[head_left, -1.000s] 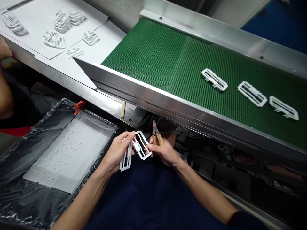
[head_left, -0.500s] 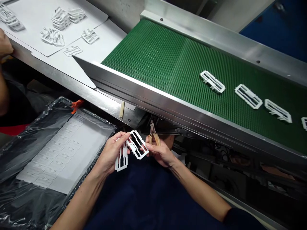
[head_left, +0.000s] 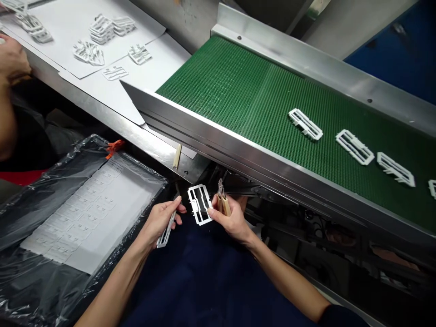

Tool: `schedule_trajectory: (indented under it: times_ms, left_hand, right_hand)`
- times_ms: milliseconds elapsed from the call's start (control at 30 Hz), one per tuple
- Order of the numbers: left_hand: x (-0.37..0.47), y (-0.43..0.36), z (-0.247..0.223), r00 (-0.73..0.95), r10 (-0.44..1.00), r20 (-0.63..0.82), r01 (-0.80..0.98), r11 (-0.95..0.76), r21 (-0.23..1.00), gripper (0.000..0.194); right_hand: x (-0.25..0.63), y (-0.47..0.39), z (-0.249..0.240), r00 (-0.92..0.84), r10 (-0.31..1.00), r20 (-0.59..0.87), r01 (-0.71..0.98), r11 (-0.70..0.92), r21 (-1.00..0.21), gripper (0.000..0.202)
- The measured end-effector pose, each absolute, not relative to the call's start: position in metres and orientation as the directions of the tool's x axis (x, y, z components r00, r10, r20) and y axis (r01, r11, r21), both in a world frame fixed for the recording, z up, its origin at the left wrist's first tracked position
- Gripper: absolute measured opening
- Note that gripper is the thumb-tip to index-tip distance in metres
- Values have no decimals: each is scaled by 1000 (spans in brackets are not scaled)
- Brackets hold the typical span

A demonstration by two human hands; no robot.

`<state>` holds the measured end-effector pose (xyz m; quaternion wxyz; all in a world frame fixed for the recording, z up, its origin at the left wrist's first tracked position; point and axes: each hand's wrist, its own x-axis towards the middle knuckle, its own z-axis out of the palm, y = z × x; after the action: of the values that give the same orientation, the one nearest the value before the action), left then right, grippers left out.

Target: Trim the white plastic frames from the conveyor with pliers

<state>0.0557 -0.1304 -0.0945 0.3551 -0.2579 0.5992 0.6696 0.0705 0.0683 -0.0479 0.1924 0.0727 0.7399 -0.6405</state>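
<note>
My left hand (head_left: 159, 221) grips a narrow white plastic piece (head_left: 165, 232), seen nearly edge-on, below the conveyor's near rail. My right hand (head_left: 230, 221) pinches a white plastic frame (head_left: 199, 204) by its lower right corner and also holds small cutting pliers with tan handles (head_left: 222, 200), jaws pointing up. The two pieces are apart, a small gap between them. Both hands hover over my dark blue lap.
A green conveyor belt (head_left: 238, 91) carries several white frames (head_left: 305, 123) at right. A plastic-lined tray with a white sheet (head_left: 91, 213) lies at left. A white table (head_left: 68, 27) holds piles of white parts (head_left: 102, 28); another person's hand (head_left: 12, 59) rests at its edge.
The two white pieces, held together before, have come apart: my left hand drew its piece down and left, while my right hand keeps the frame upright beside the pliers. Belt parts shifted slightly.
</note>
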Motion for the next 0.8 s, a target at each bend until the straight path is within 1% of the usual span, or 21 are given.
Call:
schedule_trajectory:
  times_ms: [100,167,267,333,400,433,500,533,567,633,700,733,800]
  left_hand:
    - [55,-127,-95,-710,70,-700,-701,-157,695,41]
    - [52,-122,-92,-759,-4,-651,-635,-216,742,41]
    - [48,-107,-86,-790,-23,-613,-580,-295,759,38]
    - [49,-95,-88,-792,4,-611,-572,-358,738,37]
    - [51,-88,-96,-767,28,-641,-591,-420,689,37]
    - [52,-87,-103,-748,34,-663,-603,-453,656,36]
    - [55,-95,-119,-698,32,-715,-623,-519,585,35]
    - [57,-104,-128,-671,19,-741,-627,-547,555,34]
    - [60,-115,-137,-645,-2,-764,-629,-567,532,32]
    - [65,-145,-155,-591,-68,-804,-630,-583,512,28]
    - [69,-182,-175,-531,-160,-832,-645,-560,520,24]
    - [71,-203,-187,-497,-217,-841,-660,-535,528,23]
    - [72,-247,-216,-406,-345,-847,-712,-462,529,23]
  right_hand:
    - [71,67,-47,-925,-142,-353,313,243,-918,14]
    - [72,65,-48,-932,-140,-334,275,325,-905,12]
    - [73,56,-54,-953,-179,-244,124,505,-854,9]
    - [73,46,-57,-947,-260,-190,2,586,-810,11]
    - [74,33,-59,-916,-348,-198,-62,612,-788,12]
    - [73,27,-60,-895,-385,-227,-64,612,-788,11]
    - [69,17,-63,-850,-424,-312,-9,604,-797,14]
    - [64,13,-66,-842,-408,-353,40,604,-796,18]
    - [57,11,-71,-853,-351,-385,103,611,-785,23]
    - [34,7,-86,-902,-147,-405,231,629,-743,31]
    - [1,5,-108,-927,65,-369,321,643,-695,39]
    - [-17,3,-121,-930,141,-339,345,650,-677,42]
    - [-54,-2,-147,-931,239,-275,363,674,-643,49]
